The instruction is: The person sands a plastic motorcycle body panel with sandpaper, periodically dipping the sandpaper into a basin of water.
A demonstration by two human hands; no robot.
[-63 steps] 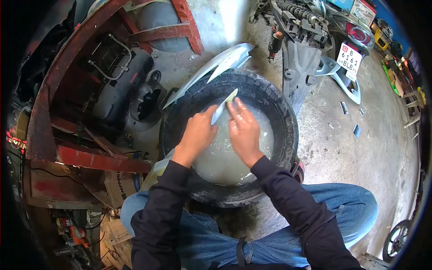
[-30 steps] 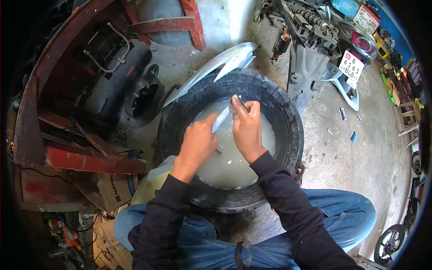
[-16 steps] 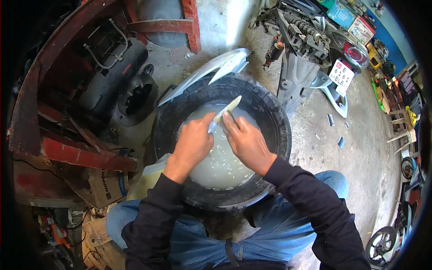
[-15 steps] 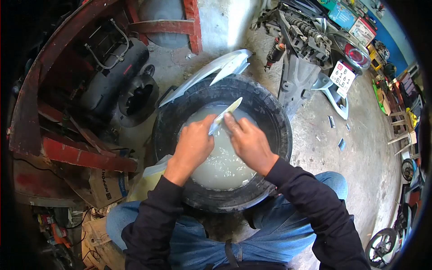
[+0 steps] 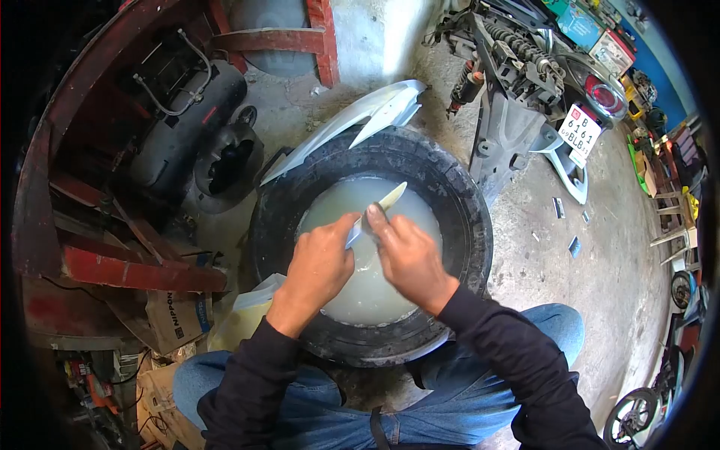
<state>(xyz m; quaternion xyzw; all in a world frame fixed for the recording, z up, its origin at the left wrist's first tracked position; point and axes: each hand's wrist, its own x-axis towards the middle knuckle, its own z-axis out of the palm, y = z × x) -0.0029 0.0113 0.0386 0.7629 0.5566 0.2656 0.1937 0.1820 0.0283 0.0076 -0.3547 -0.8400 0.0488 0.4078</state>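
My left hand [image 5: 317, 262] is closed on the near end of a narrow, pale plastic panel piece [image 5: 392, 196], which is held over the tub with its pointed tip up and to the right. Against the middle of that piece, my right hand [image 5: 409, 259] presses with its thumb on top and its fingers curled. A small grey scrap [image 5: 367, 222] that looks like sandpaper shows beside the right thumb, mostly hidden. Below both hands is a round black tub [image 5: 469, 225] of cloudy, whitish water [image 5: 371, 300].
A long silver-white panel [image 5: 352, 124] leans across the tub's far rim. Another pale panel [image 5: 251, 307] lies at its near left. A partly stripped motorcycle [image 5: 517, 90] stands at far right, with a red wooden frame [image 5: 142, 274] and dark compressor tank [image 5: 191, 112] at left.
My right hand has slid a little along the panel piece, away from its tip and toward my left hand. The piece sits slightly lower in view. My left hand keeps its hold.
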